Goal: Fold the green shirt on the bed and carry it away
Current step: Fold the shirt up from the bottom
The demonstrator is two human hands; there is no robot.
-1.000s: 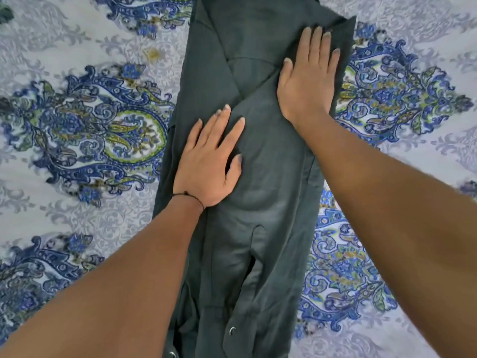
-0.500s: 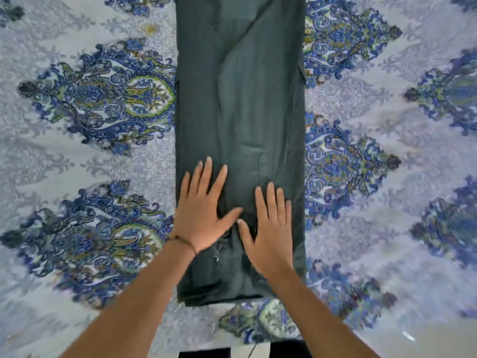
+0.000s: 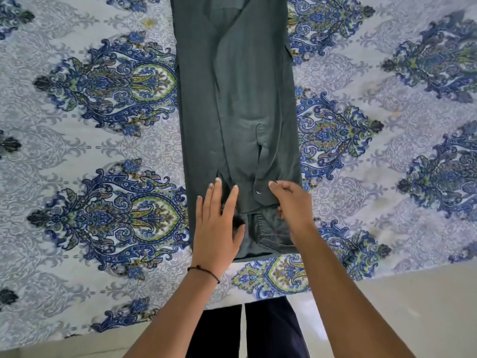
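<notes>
Two hands at the near end of one shirt; entry runs near to far.

Legs (image 3: 247, 329): dark trousers, standing at the bed's near edge, pale floor (image 3: 413, 306) to the right.

Left hand (image 3: 216, 228): thread band at the wrist, fingers straight and spread, palm down on the shirt's near-left corner. Grip released; it grasps nothing. Half a second ago it lay flat a little farther up the cloth, so it has slid toward the hem.

Right hand (image 3: 291, 202): fingers curled at the cuff (image 3: 258, 195) with its metal snap, fingertips touching the fabric edge. Whether the cloth is truly pinched cannot be told; the fingers look loosely bent, not clenched. Half a second ago this hand was flat and pressing; one second ago both hands worked much farther up, near the shoulders.

Shirt (image 3: 237, 99): green, lying on the bed as one long narrow strip, sides and sleeves already turned inward, hem (image 3: 258, 254) nearest the person, collar end running out of view at the top. Some wrinkles along the middle.

Bedsheet (image 3: 103, 125): pale, blue paisley medallions, spread under and around the shirt.

Reading: smoothing appears finished and both hands have come down to the hem. Judged next step is lifting the near end and folding it away toward the collar; carrying remains undone.
</notes>
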